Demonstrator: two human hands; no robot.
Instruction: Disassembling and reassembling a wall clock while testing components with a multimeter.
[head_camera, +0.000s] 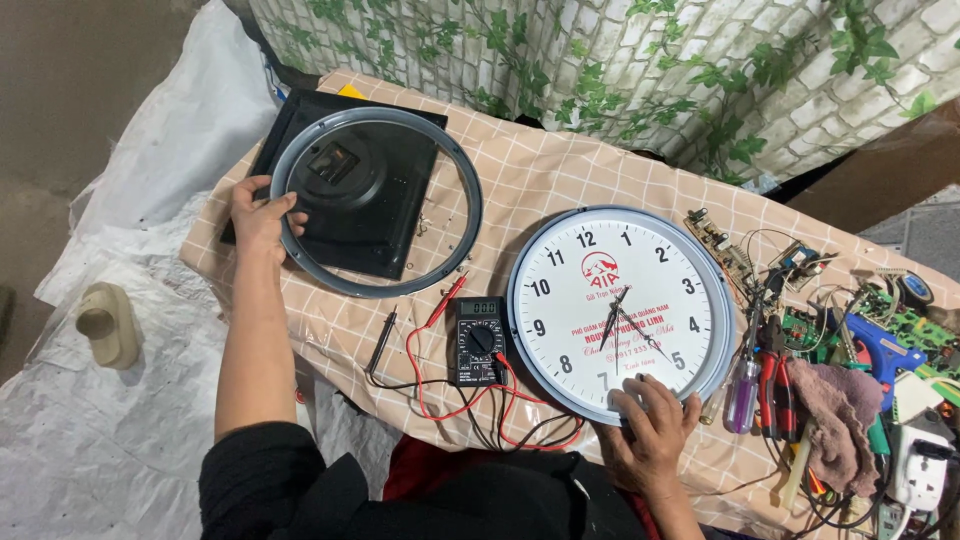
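Two parts: clock face (620, 310) at centre of the counter (520, 180); grey ring (377, 203) left of it.
Left hand (262, 215): fingers curled over the ring's rim.
Right hand (655, 425): flat, spread on the face's lower edge.
Handling: likely light, stiff plastic, slippery front; hold by rims.

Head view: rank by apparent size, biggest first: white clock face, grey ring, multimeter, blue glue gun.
1-2. White clock face and grey ring: look about alike, so no ranking between them.
3. Multimeter: clearly smaller.
4. Blue glue gun: looks smallest, but clutter partly hides it, so unsure.
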